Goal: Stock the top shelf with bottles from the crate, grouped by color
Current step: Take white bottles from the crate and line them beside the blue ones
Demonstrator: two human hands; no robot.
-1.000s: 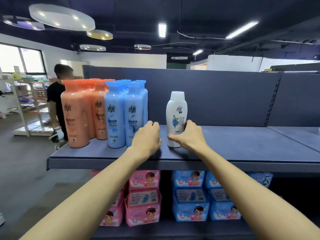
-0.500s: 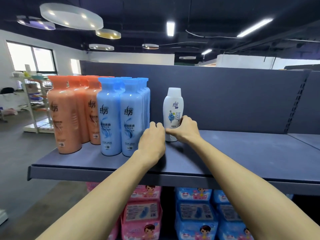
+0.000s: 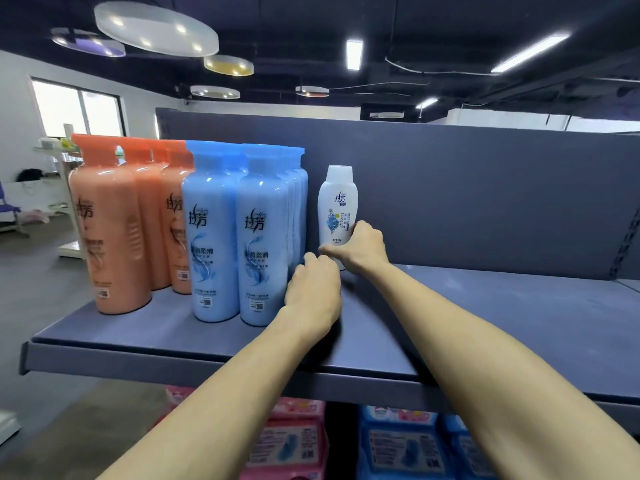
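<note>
A: White bottle?
B: Upright, just right of the blue bottles. Right hand wraps its lower half.
A: Left hand?
B: Fingers curled, also right of blue bottles; hold unclear.

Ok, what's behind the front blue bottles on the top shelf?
More blue bottles stand in rows behind the front pair, then the grey back panel. The front ones cover most of them, so their number is unclear.

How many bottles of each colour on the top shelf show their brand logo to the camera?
orange bottles: 2
blue bottles: 2
white bottle: 1
Total: 5. More orange and blue ones stand partly hidden behind these.
</note>
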